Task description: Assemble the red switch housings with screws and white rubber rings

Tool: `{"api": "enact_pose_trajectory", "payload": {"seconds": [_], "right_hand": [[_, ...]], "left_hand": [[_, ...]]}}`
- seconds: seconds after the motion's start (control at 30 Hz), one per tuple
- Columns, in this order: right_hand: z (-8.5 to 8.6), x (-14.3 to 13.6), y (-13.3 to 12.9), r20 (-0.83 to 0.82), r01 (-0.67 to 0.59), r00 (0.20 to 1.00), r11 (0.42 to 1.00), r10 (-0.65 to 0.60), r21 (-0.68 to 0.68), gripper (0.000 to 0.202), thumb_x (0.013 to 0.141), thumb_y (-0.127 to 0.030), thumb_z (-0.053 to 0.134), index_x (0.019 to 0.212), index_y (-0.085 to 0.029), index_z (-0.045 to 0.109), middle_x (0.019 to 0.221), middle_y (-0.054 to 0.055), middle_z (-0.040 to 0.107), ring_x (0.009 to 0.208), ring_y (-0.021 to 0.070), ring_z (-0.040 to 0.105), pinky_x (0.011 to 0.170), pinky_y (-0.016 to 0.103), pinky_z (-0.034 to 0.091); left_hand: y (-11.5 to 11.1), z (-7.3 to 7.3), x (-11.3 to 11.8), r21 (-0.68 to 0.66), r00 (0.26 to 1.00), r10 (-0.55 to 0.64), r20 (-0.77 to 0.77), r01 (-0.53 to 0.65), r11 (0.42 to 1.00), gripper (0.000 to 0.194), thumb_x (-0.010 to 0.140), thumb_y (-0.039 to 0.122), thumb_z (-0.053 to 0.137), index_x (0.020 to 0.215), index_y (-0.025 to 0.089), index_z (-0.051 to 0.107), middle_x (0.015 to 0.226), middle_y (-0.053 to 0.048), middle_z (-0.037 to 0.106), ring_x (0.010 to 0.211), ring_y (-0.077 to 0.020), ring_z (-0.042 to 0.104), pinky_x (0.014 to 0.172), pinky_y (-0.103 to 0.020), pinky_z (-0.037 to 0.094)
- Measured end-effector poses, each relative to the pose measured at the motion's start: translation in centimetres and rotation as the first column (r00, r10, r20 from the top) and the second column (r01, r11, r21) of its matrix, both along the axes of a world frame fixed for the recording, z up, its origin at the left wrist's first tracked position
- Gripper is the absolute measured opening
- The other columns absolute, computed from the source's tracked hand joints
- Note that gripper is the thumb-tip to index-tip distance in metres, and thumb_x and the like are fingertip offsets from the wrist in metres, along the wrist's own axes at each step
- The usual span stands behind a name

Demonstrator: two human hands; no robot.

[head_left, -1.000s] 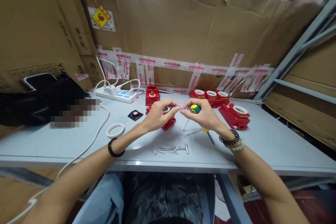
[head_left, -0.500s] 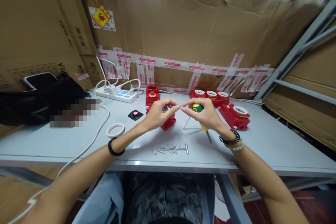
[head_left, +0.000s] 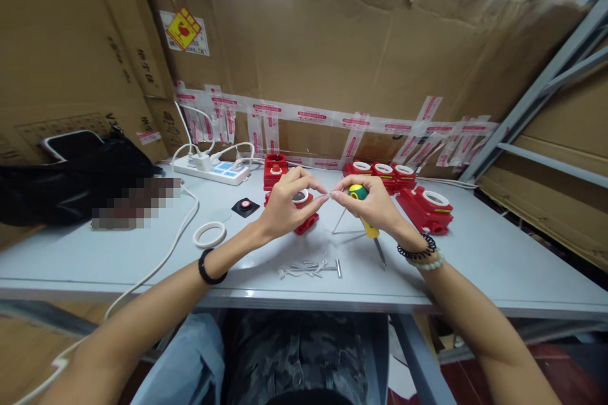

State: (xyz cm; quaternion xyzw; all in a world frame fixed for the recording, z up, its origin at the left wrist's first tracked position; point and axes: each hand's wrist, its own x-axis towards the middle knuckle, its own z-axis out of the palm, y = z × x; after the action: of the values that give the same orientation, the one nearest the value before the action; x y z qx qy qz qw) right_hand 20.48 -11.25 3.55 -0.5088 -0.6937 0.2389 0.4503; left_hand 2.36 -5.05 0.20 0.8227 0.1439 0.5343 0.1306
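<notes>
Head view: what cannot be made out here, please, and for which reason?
All in the head view:
Red housing: partly hidden by the left hand.
Screwdriver handle: partly covered by the right hand.
Small piece between both hands: too small to identify.
Black bag: cut off by the left edge.

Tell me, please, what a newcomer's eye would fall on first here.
Most likely the left hand and right hand, their fingertips close together above the middle of the table, with a green-and-yellow screwdriver in the right one. Next come the bright red boxes toward the back right. Behind them stands tall cardboard, with a yellow-and-red label at its upper left.
</notes>
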Motion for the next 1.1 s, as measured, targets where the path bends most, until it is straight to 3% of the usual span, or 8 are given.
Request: {"api": "enact_pose_trajectory", "payload": {"seconds": [0.43, 0.7, 0.83, 0.9, 1.0, 1.1], "right_hand": [[-0.1, 0.0, 0.1, -0.006, -0.019, 1.0, 0.999, 0.019, 0.032, 0.028, 0.073, -0.04, 0.069, 0.079, -0.012, 0.067, 0.049, -0.004, 0.049, 0.042, 0.006, 0.041, 0.04, 0.019, 0.031], [-0.2, 0.0, 0.2, -0.073, -0.011, 0.997, 0.999, 0.013, 0.032, 0.03, 0.071, -0.041, 0.071, 0.08, -0.012, 0.068, 0.049, -0.004, 0.049, 0.04, 0.0062, 0.042, 0.038, 0.02, 0.032], [-0.2, 0.1, 0.2, -0.046, 0.002, 0.999, 1.0, -0.001, 0.012, 0.029, 0.07, -0.041, 0.07, 0.077, -0.013, 0.066, 0.049, -0.004, 0.049, 0.041, 0.0061, 0.041, 0.039, 0.019, 0.031], [-0.3, 0.1, 0.2, 0.001, 0.01, 1.0, 0.999, -0.01, 0.033, 0.026, 0.07, -0.038, 0.07, 0.075, -0.013, 0.067, 0.053, -0.003, 0.051, 0.045, 0.0064, 0.042, 0.042, 0.02, 0.033], [-0.6, 0.2, 0.4, 0.114, -0.001, 0.993, 0.998, -0.006, 0.062, 0.021, 0.07, -0.034, 0.069, 0.074, -0.013, 0.068, 0.061, 0.0, 0.057, 0.055, 0.0086, 0.048, 0.052, 0.022, 0.039], [-1.0, 0.3, 0.6, 0.224, -0.039, 0.974, 0.999, 0.039, -0.003, 0.019, 0.072, -0.032, 0.066, 0.075, -0.013, 0.069, 0.062, 0.001, 0.059, 0.057, 0.0097, 0.049, 0.055, 0.023, 0.041]], "left_hand": [[0.0, -0.3, 0.1, -0.024, 1.0, -0.004, -0.021, 0.004, 1.0, 0.013, 0.082, 0.029, 0.065, 0.084, 0.018, 0.071, 0.079, -0.004, 0.06, 0.075, -0.0154, 0.057, 0.07, -0.03, 0.044], [-0.5, 0.0, 0.2, -0.135, 0.997, -0.071, -0.028, 0.067, 0.989, 0.016, 0.084, 0.032, 0.062, 0.087, 0.021, 0.072, 0.08, -0.004, 0.061, 0.074, -0.0145, 0.058, 0.068, -0.029, 0.047], [0.2, 0.7, -0.8, -0.13, 0.987, -0.07, -0.146, 0.051, 0.99, 0.017, 0.084, 0.03, 0.058, 0.088, 0.02, 0.071, 0.084, -0.004, 0.06, 0.078, -0.0154, 0.058, 0.074, -0.03, 0.048], [1.2, 0.9, -1.8, -0.083, 0.939, -0.055, -0.34, 0.029, 0.996, 0.022, 0.082, 0.032, 0.059, 0.1, 0.022, 0.068, 0.099, -0.006, 0.06, 0.095, -0.0201, 0.057, 0.087, -0.036, 0.046], [2.9, 0.6, -3.2, -0.05, 0.756, -0.027, -0.654, -0.007, 0.999, 0.065, 0.07, 0.039, 0.071, 0.13, 0.03, 0.049, 0.136, -0.009, 0.046, 0.126, -0.0329, 0.04, 0.102, -0.051, 0.034], [4.4, 0.0, -4.0, -0.111, 0.651, -0.066, -0.757, -0.028, 0.993, 0.088, 0.063, 0.041, 0.076, 0.14, 0.031, 0.035, 0.144, -0.01, 0.038, 0.131, -0.0362, 0.034, 0.103, -0.052, 0.031]]}}
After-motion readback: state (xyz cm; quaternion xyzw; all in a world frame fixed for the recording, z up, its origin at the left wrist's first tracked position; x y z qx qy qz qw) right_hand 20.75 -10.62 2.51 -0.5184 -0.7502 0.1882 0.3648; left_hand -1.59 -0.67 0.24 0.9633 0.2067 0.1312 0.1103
